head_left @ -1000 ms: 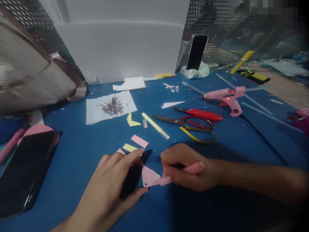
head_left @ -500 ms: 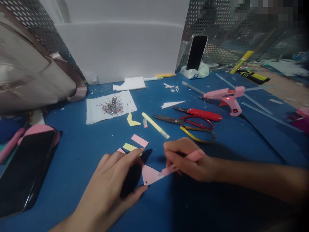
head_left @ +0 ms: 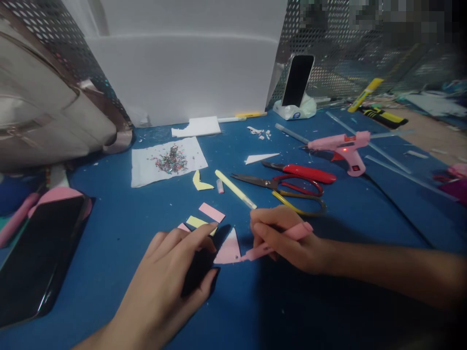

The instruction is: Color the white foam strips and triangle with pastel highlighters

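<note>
A small triangular piece [head_left: 228, 249], mostly pink with a paler upper tip and a dark dot near one corner, lies on the blue table. My left hand [head_left: 166, 272] is just left of it, thumb and fingers apart; a fingertip is close to its left edge, though contact is unclear. In my right hand [head_left: 282, 238] is a pink marker [head_left: 297, 232], gripped like a pen with its tip at the triangle's lower right corner. Beyond my left fingers lie a pink strip [head_left: 211, 212] and a yellow strip [head_left: 197, 222], the latter partly covered.
Scissors [head_left: 270, 183], a red-handled cutter [head_left: 310, 173] and a yellow marker [head_left: 235, 188] lie ahead. A pink glue gun [head_left: 341, 145] with a lit red light and trailing cord is at right. A phone [head_left: 44, 257] lies left; glitter [head_left: 171, 160] sits on white paper.
The pink triangle has turned, so its dotted corner now points right, by the marker. My left thumb has come off its lower corner. The right hand has shifted slightly.
</note>
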